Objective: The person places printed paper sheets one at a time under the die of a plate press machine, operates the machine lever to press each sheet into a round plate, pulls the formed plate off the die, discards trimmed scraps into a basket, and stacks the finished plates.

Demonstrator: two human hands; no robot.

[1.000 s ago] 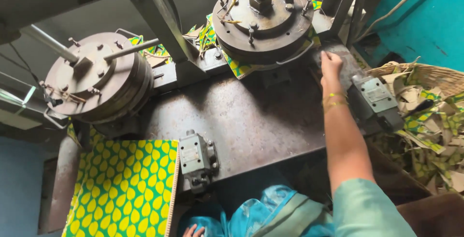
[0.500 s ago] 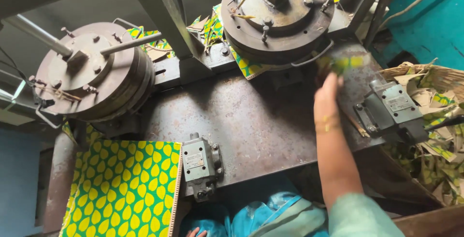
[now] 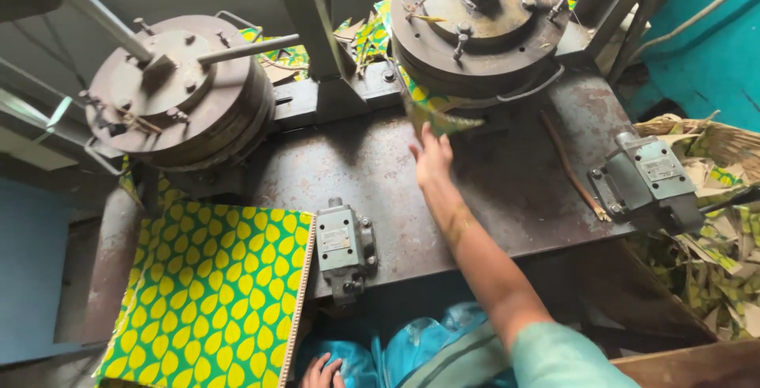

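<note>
A stack (image 3: 210,297) of green and yellow sheets is seen at the far left, just beside the rusty counter (image 3: 507,190). Above it a round press (image 3: 178,91) is set. Low down, the left hand (image 3: 323,372) is rested by the blue cloth (its fingers are curled, and nothing is held). In the middle, a printed sheet (image 3: 439,115) is gripped by the right hand (image 3: 434,158), under the edge of the second press (image 3: 479,28). Scraps are piled in a basket (image 3: 701,138) at the right.

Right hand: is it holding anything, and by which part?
The right hand holds a green-and-yellow patterned sheet by its lower edge, fingers pinching it just under the right round press die.
</note>
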